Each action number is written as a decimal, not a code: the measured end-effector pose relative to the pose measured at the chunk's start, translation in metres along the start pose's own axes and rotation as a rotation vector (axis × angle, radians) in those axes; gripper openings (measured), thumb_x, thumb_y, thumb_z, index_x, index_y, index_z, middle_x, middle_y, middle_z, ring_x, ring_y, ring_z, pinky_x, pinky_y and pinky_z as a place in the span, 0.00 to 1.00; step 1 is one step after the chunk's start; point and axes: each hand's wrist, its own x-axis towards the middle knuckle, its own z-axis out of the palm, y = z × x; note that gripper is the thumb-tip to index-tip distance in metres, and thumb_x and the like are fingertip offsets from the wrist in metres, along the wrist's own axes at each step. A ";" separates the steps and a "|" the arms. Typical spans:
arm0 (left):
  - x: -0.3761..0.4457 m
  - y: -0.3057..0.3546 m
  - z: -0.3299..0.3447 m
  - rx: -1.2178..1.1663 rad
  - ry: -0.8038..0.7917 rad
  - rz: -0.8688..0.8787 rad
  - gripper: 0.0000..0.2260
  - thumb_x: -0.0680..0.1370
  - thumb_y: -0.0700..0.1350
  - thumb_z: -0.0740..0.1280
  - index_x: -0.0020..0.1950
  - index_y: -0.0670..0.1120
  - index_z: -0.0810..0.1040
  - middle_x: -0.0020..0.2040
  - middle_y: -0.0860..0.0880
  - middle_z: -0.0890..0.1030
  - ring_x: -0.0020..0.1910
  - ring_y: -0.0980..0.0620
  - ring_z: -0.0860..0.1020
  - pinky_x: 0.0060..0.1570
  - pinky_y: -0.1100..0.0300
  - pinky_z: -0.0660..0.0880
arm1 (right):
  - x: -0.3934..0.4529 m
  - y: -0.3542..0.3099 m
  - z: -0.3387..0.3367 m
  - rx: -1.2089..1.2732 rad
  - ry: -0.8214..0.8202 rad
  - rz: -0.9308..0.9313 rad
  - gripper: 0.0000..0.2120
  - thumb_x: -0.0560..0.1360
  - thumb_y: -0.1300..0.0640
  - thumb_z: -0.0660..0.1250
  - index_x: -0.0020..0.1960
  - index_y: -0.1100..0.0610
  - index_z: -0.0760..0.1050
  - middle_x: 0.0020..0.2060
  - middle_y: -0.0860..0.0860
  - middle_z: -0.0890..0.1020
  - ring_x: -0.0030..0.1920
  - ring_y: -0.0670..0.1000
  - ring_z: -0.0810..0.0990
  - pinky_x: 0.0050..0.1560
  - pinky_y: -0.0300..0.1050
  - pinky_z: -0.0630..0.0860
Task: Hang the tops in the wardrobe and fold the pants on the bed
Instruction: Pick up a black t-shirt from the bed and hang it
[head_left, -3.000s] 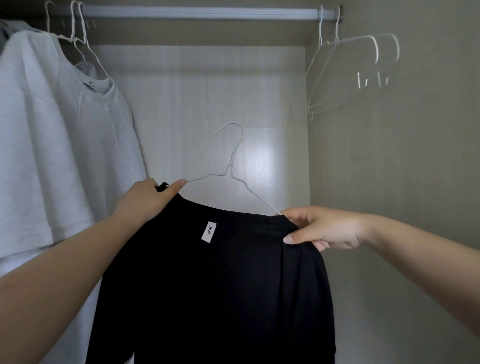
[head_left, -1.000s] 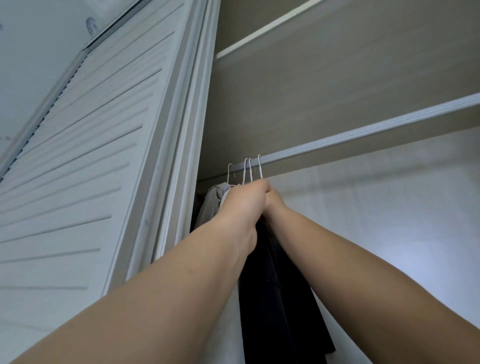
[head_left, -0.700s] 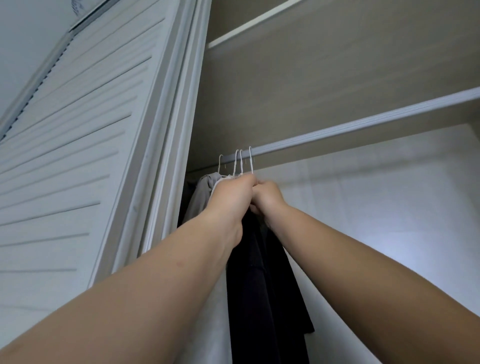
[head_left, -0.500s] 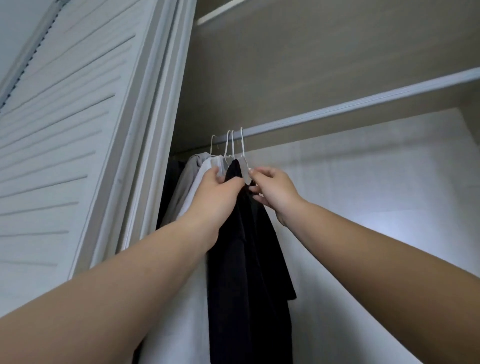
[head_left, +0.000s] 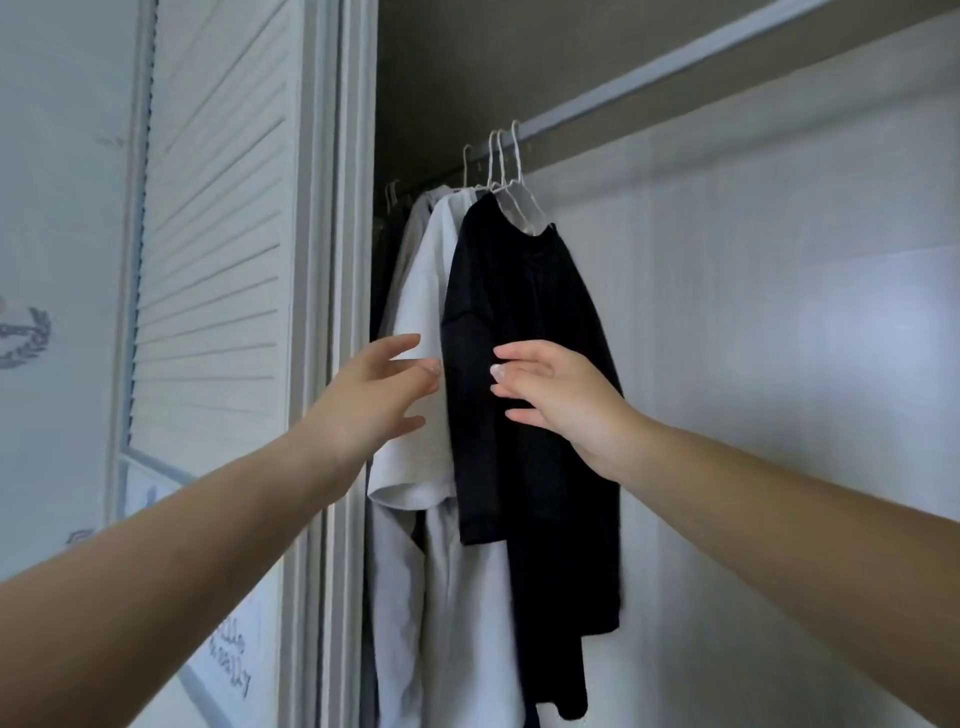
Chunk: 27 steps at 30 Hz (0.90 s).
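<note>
Head view: a matte black top is hanging limp on a thin white wire hanger from the metal wardrobe rail, a white top just at its 9 o'clock. Left hand and right hand are hovering at the black sleeve, fingers spread, grasping nothing; whether the fingertips are touching fabric is unclear. A slatted door is standing at 9 o'clock.

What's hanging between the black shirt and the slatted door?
In the head view, a white top hangs right beside the black shirt, then a grey top and a dark garment nearer the slatted door.
</note>
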 end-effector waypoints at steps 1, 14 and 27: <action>-0.014 -0.001 -0.006 0.017 0.012 -0.016 0.20 0.78 0.46 0.66 0.70 0.51 0.69 0.59 0.53 0.79 0.58 0.57 0.78 0.60 0.52 0.75 | -0.011 0.001 0.006 0.014 -0.022 0.011 0.15 0.77 0.55 0.67 0.63 0.51 0.73 0.51 0.45 0.81 0.54 0.43 0.80 0.57 0.43 0.78; -0.242 -0.023 -0.117 0.104 0.385 -0.283 0.16 0.70 0.44 0.72 0.57 0.51 0.78 0.54 0.52 0.83 0.56 0.53 0.80 0.58 0.52 0.77 | -0.165 -0.014 0.173 0.253 -0.531 0.111 0.09 0.75 0.61 0.68 0.50 0.47 0.76 0.52 0.50 0.81 0.52 0.48 0.81 0.56 0.47 0.78; -0.555 0.075 -0.259 0.173 1.074 -0.410 0.09 0.77 0.36 0.65 0.55 0.46 0.77 0.53 0.48 0.82 0.51 0.51 0.80 0.56 0.51 0.75 | -0.383 -0.143 0.401 0.521 -1.068 0.027 0.10 0.75 0.63 0.68 0.47 0.47 0.76 0.46 0.45 0.82 0.49 0.44 0.81 0.54 0.41 0.77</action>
